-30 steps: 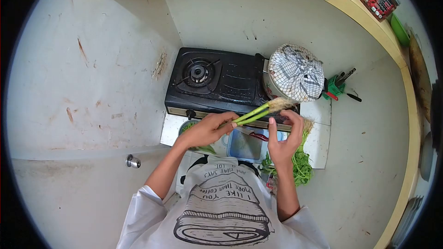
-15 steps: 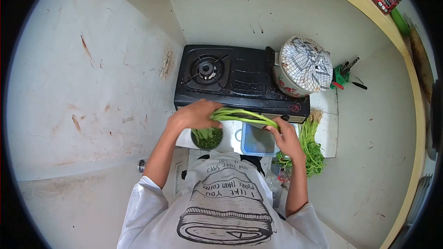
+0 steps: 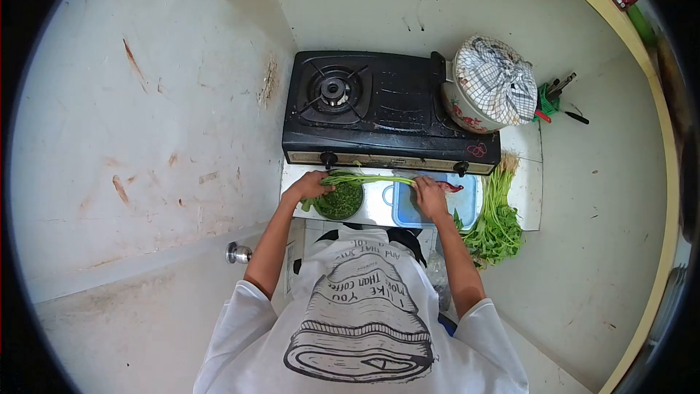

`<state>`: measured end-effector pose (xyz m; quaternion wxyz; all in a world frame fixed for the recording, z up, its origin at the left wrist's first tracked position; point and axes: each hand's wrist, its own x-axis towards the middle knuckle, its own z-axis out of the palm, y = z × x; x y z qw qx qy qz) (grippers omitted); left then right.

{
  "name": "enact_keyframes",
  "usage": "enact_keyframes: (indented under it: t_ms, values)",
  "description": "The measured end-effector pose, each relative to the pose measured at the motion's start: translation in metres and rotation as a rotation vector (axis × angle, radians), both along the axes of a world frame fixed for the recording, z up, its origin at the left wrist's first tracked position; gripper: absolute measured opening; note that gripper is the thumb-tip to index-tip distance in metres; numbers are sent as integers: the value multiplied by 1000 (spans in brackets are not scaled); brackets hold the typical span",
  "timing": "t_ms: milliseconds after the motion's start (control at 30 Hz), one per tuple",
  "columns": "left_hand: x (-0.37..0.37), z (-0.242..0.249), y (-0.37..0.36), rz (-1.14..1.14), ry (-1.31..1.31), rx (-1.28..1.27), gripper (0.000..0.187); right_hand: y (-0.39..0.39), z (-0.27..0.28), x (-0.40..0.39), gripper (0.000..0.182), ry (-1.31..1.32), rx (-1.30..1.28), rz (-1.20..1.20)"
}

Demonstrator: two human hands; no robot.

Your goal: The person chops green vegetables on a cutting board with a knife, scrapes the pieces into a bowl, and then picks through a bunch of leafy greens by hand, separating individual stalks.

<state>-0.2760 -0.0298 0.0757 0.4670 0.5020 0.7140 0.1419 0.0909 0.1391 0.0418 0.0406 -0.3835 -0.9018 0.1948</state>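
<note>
A thin bunch of green stems (image 3: 370,177) stretches between my two hands above the counter. My left hand (image 3: 313,185) is closed on its leafy end, at the left rim of a round bowl (image 3: 360,204) of finely chopped greens. The fingers of my right hand (image 3: 430,197) grip the other end of the stems, over a blue rectangular tray (image 3: 408,217) with a loop handle. A slim dark red thing (image 3: 450,187) shows just past my right fingers on the tray. A larger pile of leafy greens (image 3: 497,222), roots still on, lies right of the tray.
A black gas stove (image 3: 397,113) stands behind my hands, with a cloth-covered pot (image 3: 474,117) at its right side. Utensils stand in a green holder (image 3: 548,100) near the right wall. A door knob (image 3: 238,253) sticks out at the left.
Both hands have come down with the stems from in front of the stove to close over the bowl and tray. The red thing now shows beside my right hand. The view has shifted slightly.
</note>
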Motion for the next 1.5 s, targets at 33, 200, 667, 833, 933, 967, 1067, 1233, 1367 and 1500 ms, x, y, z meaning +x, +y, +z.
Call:
enact_keyframes:
  t_ms: [33,200,667,833,933,967,1067,1233,1367,1500]
  values:
    - [2,1,-2,17,25,40,36,0,-4,-1,25,-29,9,-3]
    - [12,14,-14,143,50,91,35,-9,4,-8,23,71,124,-42]
    - [41,27,-42,375,253,709,27,-40,56,-25,19,557,-21,-165]
    - [68,74,-32,576,25,493,18,-62,78,-34,16,671,16,-223]
    - [78,73,-32,490,-375,191,26,-75,85,-39,17,710,-58,-323]
    - [82,69,-31,521,-530,206,28,-77,84,-40,18,733,-78,-333]
    - [104,73,-22,568,-945,219,44,-86,83,-42,20,777,-125,-361]
    - [120,96,-9,696,-1377,373,60,-100,69,-38,26,792,-240,-425]
    - [119,117,0,700,-1413,468,68,-106,68,-31,29,745,-335,-400]
    - [121,141,10,561,-1237,540,78,-109,75,-30,30,604,-509,-348]
